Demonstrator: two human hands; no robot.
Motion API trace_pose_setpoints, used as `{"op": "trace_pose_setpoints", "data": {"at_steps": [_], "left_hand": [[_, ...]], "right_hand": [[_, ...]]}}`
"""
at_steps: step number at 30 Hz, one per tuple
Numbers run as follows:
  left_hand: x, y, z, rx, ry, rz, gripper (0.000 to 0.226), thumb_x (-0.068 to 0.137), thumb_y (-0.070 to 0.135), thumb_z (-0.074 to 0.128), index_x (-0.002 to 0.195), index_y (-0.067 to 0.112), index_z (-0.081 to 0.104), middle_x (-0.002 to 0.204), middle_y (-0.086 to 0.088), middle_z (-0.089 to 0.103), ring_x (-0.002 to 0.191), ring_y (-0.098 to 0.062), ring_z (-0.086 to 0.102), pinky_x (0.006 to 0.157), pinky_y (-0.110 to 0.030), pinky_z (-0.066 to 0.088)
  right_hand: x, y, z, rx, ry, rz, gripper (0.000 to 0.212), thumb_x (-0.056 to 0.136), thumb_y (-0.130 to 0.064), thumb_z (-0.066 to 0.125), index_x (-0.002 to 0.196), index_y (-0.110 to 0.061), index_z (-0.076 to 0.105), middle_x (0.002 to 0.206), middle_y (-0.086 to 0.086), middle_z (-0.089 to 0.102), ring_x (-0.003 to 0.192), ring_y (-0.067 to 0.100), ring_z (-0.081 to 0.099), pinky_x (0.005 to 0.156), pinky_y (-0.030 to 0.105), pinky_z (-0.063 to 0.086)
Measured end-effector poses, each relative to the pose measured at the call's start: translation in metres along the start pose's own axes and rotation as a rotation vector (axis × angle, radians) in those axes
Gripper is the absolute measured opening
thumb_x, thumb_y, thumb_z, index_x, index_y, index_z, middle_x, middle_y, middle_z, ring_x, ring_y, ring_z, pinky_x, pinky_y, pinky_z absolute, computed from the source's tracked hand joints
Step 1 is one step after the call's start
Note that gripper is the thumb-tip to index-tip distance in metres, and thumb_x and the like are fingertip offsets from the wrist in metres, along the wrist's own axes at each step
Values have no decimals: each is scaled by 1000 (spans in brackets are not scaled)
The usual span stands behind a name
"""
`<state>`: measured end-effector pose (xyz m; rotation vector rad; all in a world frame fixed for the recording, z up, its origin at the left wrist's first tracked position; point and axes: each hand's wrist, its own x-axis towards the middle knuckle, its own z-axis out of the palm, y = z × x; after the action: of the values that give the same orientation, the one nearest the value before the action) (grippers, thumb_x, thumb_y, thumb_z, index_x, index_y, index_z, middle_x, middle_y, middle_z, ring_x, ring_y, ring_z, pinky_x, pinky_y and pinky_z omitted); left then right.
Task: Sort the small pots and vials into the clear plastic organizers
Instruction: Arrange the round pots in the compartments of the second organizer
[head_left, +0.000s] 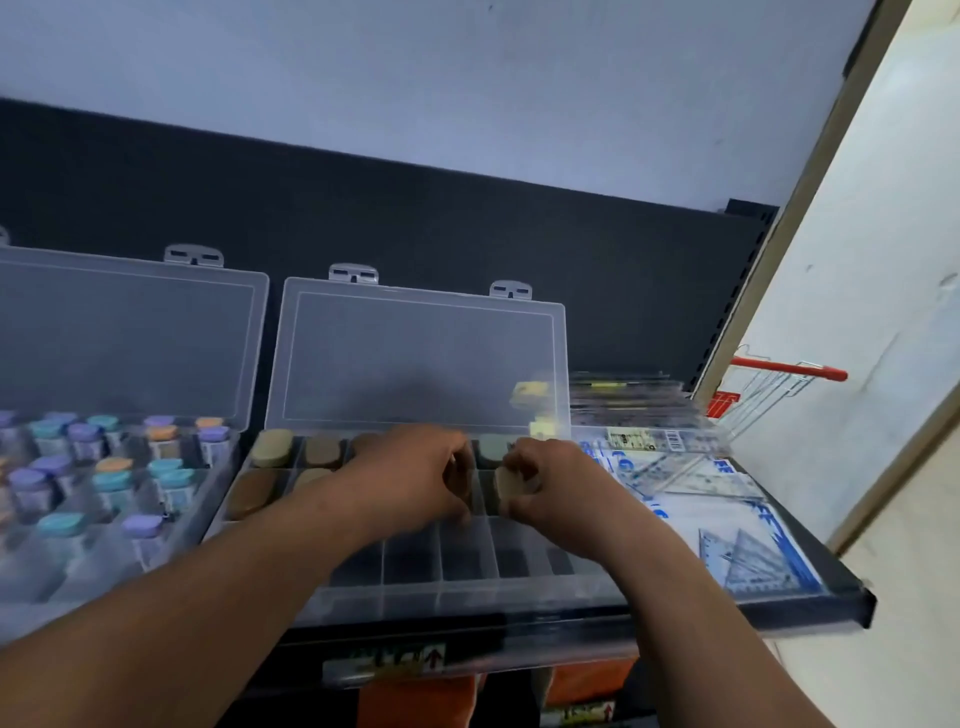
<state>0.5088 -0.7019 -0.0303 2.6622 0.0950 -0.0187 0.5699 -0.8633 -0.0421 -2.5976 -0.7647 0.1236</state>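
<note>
Pinching a pale pot at frame centre, the right hand hovers over the middle organizer; the left hand curls beside it, grip unclear. Back rows hold pots; front compartments look unfilled, so sorting seems partway.

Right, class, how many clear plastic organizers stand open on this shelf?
2: the left organizer holding colour-capped vials, and the middle organizer holding brownish pots. More may sit beyond the left edge.
</note>
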Motion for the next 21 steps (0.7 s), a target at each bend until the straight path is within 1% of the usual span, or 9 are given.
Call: {"op": "trace_pose_setpoints", "data": {"at_steps": [2, 4, 9, 11, 12, 14, 16, 19, 21], "left_hand": [[1, 0, 2, 2, -4, 3, 38, 73, 35, 79, 105, 36, 58, 94, 16, 53, 86, -6, 50, 66, -24, 41], [2, 1, 3, 30, 4, 0, 41, 73, 36, 78, 110, 35, 59, 95, 15, 51, 87, -7, 49, 66, -24, 38], [2, 3, 5, 84, 4, 5, 38, 76, 37, 76, 110, 32, 60, 94, 15, 50, 86, -6, 47, 68, -24, 38], [1, 1, 6, 87, 12, -3, 39, 76, 37, 76, 111, 31, 60, 97, 13, 51, 89, -7, 48, 72, -25, 41], [0, 0, 5, 82, 24, -13, 40, 76, 38, 76, 112, 31, 60, 101, 12, 52, 93, -9, 49, 78, -27, 44], [-2, -3, 3, 80, 56, -34, 46, 74, 41, 76, 116, 31, 59, 108, 8, 53, 103, -14, 48, 90, -35, 46], [-6, -6, -2, 96, 100, -51, 52, 75, 46, 74, 121, 32, 56, 114, 7, 53, 109, -16, 46, 94, -37, 44], [-16, -13, -12, 172, 196, -40, 55, 79, 52, 67, 126, 29, 52, 125, 3, 51, 114, -18, 43, 98, -38, 41], [-27, -20, -20, 228, 267, -49, 64, 83, 54, 61, 138, 27, 41, 141, 2, 40, 129, -20, 34, 108, -38, 31]], "right_hand": [[1, 1, -1, -16, -14, -27, 26, 84, -23, 69, 109, -20, 64, 110, 1, 60, 94, 17, 55, 79, 26, 42], [1, 2, -2, -26, -27, -41, 26, 85, -25, 68, 110, -19, 63, 109, 0, 57, 94, 15, 53, 76, 24, 37], [2, 5, -6, 4, -74, -26, 35, 81, -28, 73, 113, -22, 61, 108, -2, 56, 96, 15, 55, 75, 25, 40], [2, 6, -7, 7, -61, -29, 36, 81, -32, 72, 114, -23, 61, 107, -3, 57, 95, 14, 55, 73, 25, 41], [2, 5, -8, -2, -42, -32, 37, 82, -34, 71, 116, -24, 60, 109, -3, 57, 96, 14, 55, 75, 26, 43], [3, 1, -8, -13, 9, -35, 42, 83, -37, 69, 121, -24, 59, 116, -1, 57, 103, 17, 56, 84, 30, 47], [4, -8, -8, -4, 42, -49, 45, 85, -38, 68, 126, -24, 56, 123, 1, 55, 108, 19, 57, 93, 35, 47], [2, -26, -6, -47, 72, -102, 48, 90, -38, 63, 134, -24, 50, 133, 3, 49, 120, 20, 48, 102, 37, 42], [1, -41, -3, -94, 75, -128, 55, 91, -41, 59, 141, -26, 42, 141, 2, 44, 130, 22, 38, 108, 39, 35]]}}
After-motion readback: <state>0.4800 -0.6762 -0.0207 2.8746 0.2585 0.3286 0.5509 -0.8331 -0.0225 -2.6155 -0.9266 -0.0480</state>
